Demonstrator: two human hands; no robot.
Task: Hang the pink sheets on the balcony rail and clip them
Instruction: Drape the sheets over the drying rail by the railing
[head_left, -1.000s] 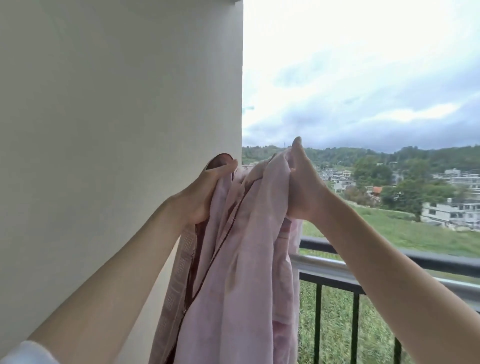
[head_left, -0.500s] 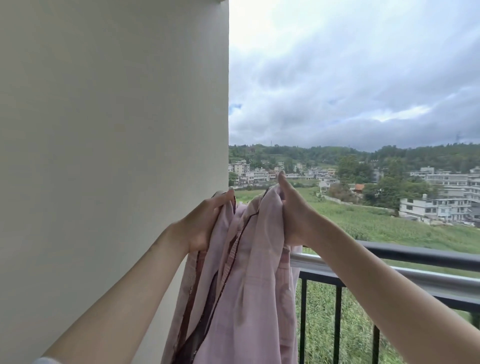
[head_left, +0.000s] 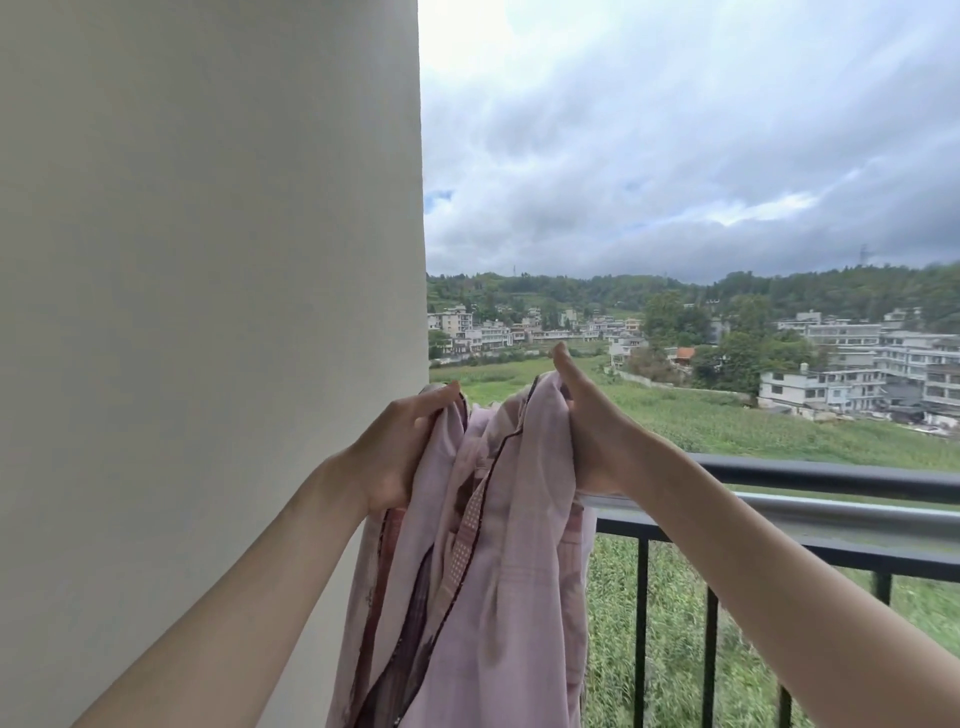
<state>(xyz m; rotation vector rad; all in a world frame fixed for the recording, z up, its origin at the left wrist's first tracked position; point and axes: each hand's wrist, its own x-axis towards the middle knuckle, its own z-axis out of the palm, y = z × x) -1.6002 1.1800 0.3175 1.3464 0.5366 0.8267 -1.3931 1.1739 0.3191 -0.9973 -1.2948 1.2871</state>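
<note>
A bunched pink sheet (head_left: 498, 582) with dark red trim hangs down in front of me, held up by both hands at its top edge. My left hand (head_left: 400, 447) grips the left part of the top edge, close to the wall. My right hand (head_left: 587, 431) grips the right part, thumb pointing up, just above the balcony rail (head_left: 831, 480). The sheet's top sits slightly above rail height at the rail's left end. No clips are visible.
A plain pale wall (head_left: 208, 312) fills the left half, right beside my left arm. The dark rail with a silver bar (head_left: 841, 517) below it and vertical black bars (head_left: 641, 623) runs to the right. Beyond lie a green field and buildings.
Both hands have lowered with the sheet toward the rail; my view has swung left and up, showing more sky and distant buildings.
</note>
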